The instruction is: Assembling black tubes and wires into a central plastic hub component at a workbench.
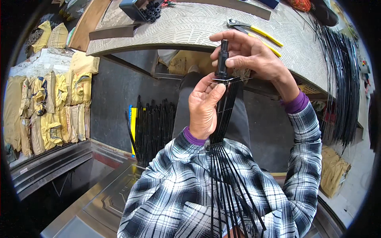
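Note:
My left hand (203, 107) is closed round the top of a bundle of thin black rods (224, 119), which looks like an umbrella frame. The rods run down over my lap and spread across my checked shirt. Upright above the left hand stands a black tube-shaped fitting (222, 59), stepped and narrower at its top. My right hand (254, 57) pinches this fitting between thumb and fingers. Thin, light wire-like pieces (222, 80) stick out sideways at its base, by my left thumb. How they join the rods is hidden by the fingers.
Pliers with yellow handles (266, 35) lie on the patterned table (178, 29) beyond my right hand. A grey box (133, 10) and small black parts (151, 12) sit at the back left. Black rod bundles (152, 127) stand left; more (341, 83) hang right. Sacks (51, 107) line the left.

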`<state>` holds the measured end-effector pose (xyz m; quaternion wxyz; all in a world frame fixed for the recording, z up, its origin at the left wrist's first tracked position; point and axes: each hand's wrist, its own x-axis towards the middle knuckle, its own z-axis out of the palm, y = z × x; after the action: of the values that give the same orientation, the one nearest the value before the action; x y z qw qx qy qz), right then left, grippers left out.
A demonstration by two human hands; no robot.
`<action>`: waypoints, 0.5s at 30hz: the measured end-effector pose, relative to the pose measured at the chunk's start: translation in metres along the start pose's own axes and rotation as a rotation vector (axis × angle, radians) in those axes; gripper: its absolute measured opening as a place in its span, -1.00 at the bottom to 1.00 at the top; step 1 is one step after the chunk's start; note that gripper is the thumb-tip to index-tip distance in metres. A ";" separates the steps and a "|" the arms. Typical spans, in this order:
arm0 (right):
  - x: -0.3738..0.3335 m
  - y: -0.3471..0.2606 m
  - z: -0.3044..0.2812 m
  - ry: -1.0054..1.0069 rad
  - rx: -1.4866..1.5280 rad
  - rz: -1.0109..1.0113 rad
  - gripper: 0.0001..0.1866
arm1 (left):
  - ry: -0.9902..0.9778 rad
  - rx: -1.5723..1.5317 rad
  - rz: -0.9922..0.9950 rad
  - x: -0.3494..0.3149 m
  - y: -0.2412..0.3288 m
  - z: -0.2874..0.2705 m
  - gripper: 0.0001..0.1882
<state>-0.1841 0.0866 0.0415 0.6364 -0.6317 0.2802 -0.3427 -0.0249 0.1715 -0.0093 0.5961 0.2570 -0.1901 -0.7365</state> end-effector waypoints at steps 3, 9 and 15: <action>0.000 -0.002 0.000 -0.005 0.056 0.038 -0.43 | 0.012 -0.009 -0.019 0.000 0.001 0.002 -0.66; 0.000 -0.001 -0.001 -0.029 0.128 0.060 -0.46 | -0.005 -0.013 -0.016 0.001 -0.003 0.001 -0.65; 0.001 -0.002 -0.001 -0.059 0.156 0.054 -0.48 | 0.000 -0.029 -0.016 0.000 -0.002 0.001 -0.65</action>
<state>-0.1843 0.0850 0.0437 0.7007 -0.5823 0.2506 -0.3273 -0.0274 0.1715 -0.0093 0.5940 0.2500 -0.1773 -0.7438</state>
